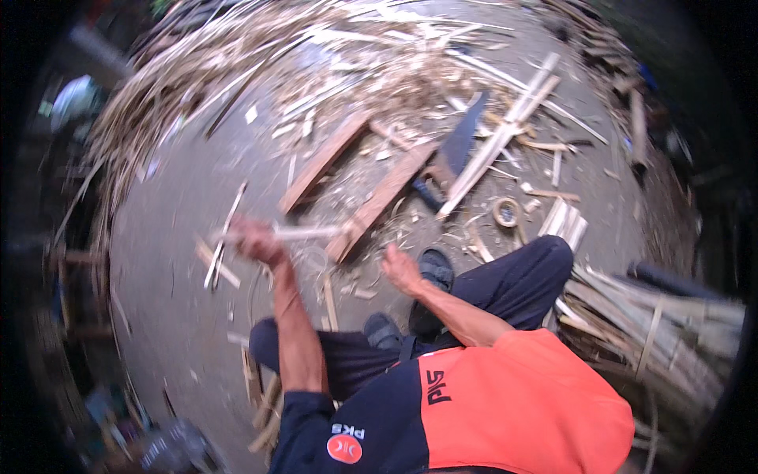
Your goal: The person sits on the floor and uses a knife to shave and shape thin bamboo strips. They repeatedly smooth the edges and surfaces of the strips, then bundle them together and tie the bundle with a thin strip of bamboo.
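A pale, flat wood strip (pixel 308 232) is gripped in my left hand (pixel 260 242), with its fingers closed around it. It points to the right, and its far end appears to meet the near part of a reddish wooden beam (pixel 387 197). My right hand (pixel 401 270) is just right of that beam's near end, in front of my sandal (pixel 436 270); its fingers are blurred. A second beam (pixel 328 162) lies roughly parallel to the left, with a short crosspiece (pixel 391 136) between the two at the far end.
A handsaw (pixel 462 138) lies beside the right beam, next to long pale strips (pixel 505 142). A tape roll (pixel 506 212) sits to the right. Crossed sticks (pixel 225 237) lie left. Strip bundles (pixel 655 312) are at my right; shavings (pixel 379 75) and long slivers (pixel 174 87) cover the far floor.
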Demonstrator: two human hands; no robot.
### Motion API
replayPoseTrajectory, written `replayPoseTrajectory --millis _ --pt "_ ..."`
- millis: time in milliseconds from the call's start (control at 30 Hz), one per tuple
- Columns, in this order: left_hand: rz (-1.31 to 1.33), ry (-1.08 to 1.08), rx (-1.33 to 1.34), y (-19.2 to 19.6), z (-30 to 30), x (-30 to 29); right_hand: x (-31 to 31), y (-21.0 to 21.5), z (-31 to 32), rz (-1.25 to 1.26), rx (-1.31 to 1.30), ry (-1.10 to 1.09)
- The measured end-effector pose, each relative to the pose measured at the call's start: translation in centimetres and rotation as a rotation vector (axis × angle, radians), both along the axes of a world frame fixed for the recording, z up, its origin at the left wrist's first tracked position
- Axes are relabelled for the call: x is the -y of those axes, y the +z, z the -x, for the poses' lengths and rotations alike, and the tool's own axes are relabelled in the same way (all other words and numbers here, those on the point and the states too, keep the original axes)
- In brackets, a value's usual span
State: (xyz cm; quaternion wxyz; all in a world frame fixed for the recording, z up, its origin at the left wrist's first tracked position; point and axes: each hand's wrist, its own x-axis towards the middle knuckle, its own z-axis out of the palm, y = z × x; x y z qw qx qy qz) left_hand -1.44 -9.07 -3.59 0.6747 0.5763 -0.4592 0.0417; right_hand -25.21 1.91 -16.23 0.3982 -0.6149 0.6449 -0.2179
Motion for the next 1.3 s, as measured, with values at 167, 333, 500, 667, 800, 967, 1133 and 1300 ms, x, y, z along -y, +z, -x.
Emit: replayPoseTrajectory --millis 167,333,500,667,800,967,1133,1300 --pt "-0.122 -0.503 -0.774 9.4 0.0 -3.0 0.2 3.9 1.5 0.356 -0.047 0.014" --pt "-0.075 -0.925 -1.277 14.3 2.3 -3.1 -1.9 11.9 3.3 0.478 0.289 0.281" --pt "0.044 -0.819 -1.398 15.1 4.0 -2.1 -6.0 11.6 1.0 0.375 0.41 0.017" --pt "0.003 -1.051 -1.358 16.4 4.8 0.5 -8.2 14.2 -0.3 0.29 0.587 -0.161" --pt "-0.072 -1.165 -1.396 18.8 9.1 1.6 -7.0 16.8 5.9 0.408 0.404 -0.145" --pt "-0.406 -1.404 -1.069 20.5 14.3 -0.8 -8.6 24.5 19.1 0.829 -0.16 -0.19" --pt "-0.692 -1.56 -0.123 15.4 10.1 0.4 -15.8 11.3 29.0 0.134 -0.076 -1.125" --pt "-1.101 -0.967 -0.126 10.8 4.2 -3.5 -20.2 -0.7 27.8 -0.117 -0.254 -1.27"
